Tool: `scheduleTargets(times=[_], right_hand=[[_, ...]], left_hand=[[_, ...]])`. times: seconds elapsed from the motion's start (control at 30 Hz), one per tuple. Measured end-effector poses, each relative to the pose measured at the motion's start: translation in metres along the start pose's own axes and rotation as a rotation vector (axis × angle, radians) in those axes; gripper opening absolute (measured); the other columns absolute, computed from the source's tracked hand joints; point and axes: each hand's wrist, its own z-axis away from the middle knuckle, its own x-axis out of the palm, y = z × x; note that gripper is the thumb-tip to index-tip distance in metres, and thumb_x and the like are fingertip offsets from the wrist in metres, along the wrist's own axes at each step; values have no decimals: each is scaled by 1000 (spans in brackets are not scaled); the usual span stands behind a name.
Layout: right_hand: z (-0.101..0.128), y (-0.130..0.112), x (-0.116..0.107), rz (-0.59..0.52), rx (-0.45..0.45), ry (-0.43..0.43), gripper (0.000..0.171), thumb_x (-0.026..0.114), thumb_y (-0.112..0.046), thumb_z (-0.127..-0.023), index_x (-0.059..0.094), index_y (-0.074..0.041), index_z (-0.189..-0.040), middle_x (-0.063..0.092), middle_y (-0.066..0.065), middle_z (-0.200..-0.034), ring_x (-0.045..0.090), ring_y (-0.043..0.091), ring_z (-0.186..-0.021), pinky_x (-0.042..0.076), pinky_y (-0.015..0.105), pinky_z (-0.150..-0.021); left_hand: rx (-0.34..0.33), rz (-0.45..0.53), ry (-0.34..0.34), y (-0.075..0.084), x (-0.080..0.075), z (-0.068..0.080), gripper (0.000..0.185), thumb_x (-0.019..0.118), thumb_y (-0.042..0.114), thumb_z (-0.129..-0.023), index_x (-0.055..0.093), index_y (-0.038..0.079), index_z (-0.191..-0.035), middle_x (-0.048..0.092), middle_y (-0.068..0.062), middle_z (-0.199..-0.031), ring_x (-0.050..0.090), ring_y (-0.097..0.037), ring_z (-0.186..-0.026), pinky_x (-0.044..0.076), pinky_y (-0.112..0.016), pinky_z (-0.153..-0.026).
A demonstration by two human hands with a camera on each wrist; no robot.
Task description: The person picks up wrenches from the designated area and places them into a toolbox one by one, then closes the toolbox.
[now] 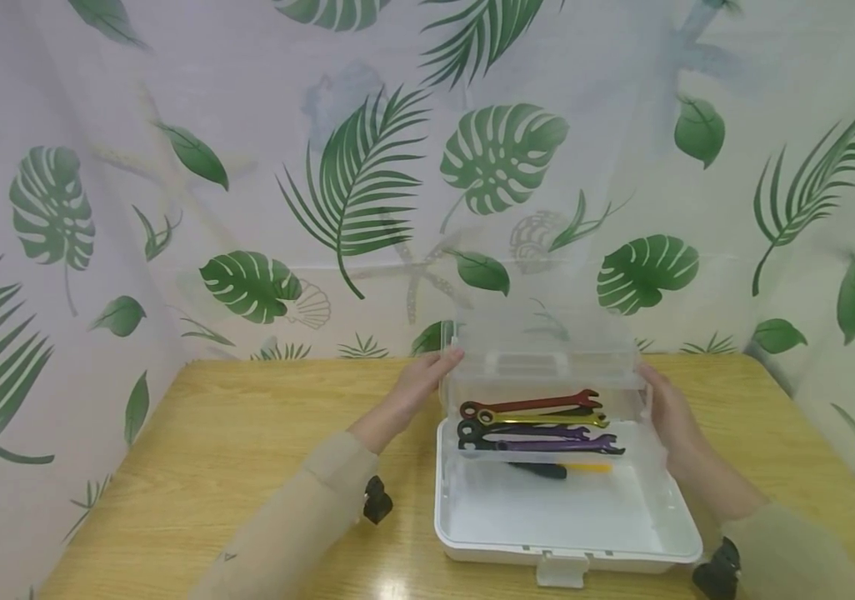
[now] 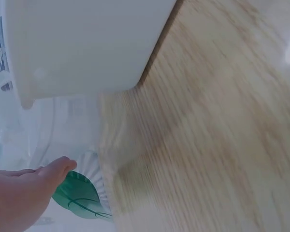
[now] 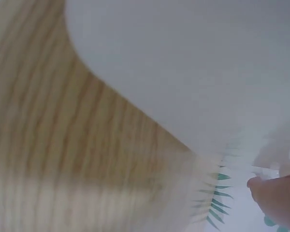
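A white plastic box stands on the wooden table with its clear lid raised at the back. My left hand lies against the lid's left side with fingers straight. My right hand touches the lid's right side. Inside, on a clear tray, lie a red wrench, a gold wrench and a purple wrench. Under the tray shows a black-and-yellow tool. The left wrist view shows the box's wall and my left hand; the right wrist view shows the box and my right hand, both blurred.
A leaf-printed curtain closes off the table at the back and both sides. The box's latch hangs at the near edge. Bare wood lies left of the box, a narrower strip to the right.
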Motion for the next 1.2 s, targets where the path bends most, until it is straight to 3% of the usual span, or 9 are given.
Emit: scheduleTargets(times=[0.1,0.2,0.33,0.43,0.6,0.7,0.9,1.07,1.2], right_hand=[[1,-2,-2,-10,-25,-4,81,32,-52,-113,-9,-12,-170,-20,1,-178,-21,31,-164,-13,56,-133],[2,-3,-5,1,-81,-10,58,33,-49,-114,19,-32,-167,19,-4,-177,-16,29,-166,-14,55,-133],[5,-4,-8,-15,-203,-31,26,34,-40,-115,60,-42,-119,56,-31,-121,44,11,-146,33,32,-125],[9,-6,-8,-12,-254,-16,35,35,-33,-116,67,-42,-106,65,-28,-107,57,-5,-105,45,15,-92],[14,-12,-8,52,-211,17,31,36,-36,-116,60,-36,-136,60,-33,-114,52,-8,-113,43,14,-106],[17,-18,-7,106,-160,18,58,33,-41,-116,24,-17,-169,47,-12,-161,36,11,-153,24,27,-131],[28,-27,-5,283,-175,36,70,26,-40,-117,1,4,-166,-7,26,-175,-5,50,-162,-2,60,-133],[39,-32,-7,466,-212,54,70,26,-42,-117,10,6,-166,9,32,-173,12,55,-159,29,6,-117],[45,-32,-10,495,-237,45,70,29,-40,-117,12,8,-166,14,34,-172,24,24,-164,35,-3,-100]], left_hand=[[25,8,1,1,-2,2,72,52,46,-107,43,-4,-158,47,-23,-163,42,-41,-154,34,-57,-128],[38,14,6,4,-5,7,77,56,43,-105,35,-5,-161,40,-26,-167,38,-43,-156,32,-58,-129],[62,9,11,11,-6,13,82,59,41,-103,29,-7,-163,35,-28,-169,34,-44,-158,30,-56,-130],[94,9,5,13,-6,17,82,60,40,-103,29,-8,-162,35,-29,-168,34,-44,-158,31,-55,-130],[157,13,-17,16,-8,22,86,62,45,-102,30,-9,-161,36,-31,-167,36,-45,-157,32,-54,-129],[184,-4,-26,20,-10,28,97,63,58,-100,30,-9,-162,36,-31,-167,37,-45,-156,33,-53,-129],[197,-83,-37,26,-14,42,123,59,88,-85,31,-2,-164,39,-28,-166,43,-44,-153,38,-54,-126],[221,-96,-53,30,-16,52,121,60,87,-85,33,-1,-164,40,-26,-166,46,-43,-152,41,-51,-125],[235,-104,-60,34,-17,61,117,61,82,-89,32,-4,-163,38,-28,-167,42,-42,-154,39,-49,-126]])
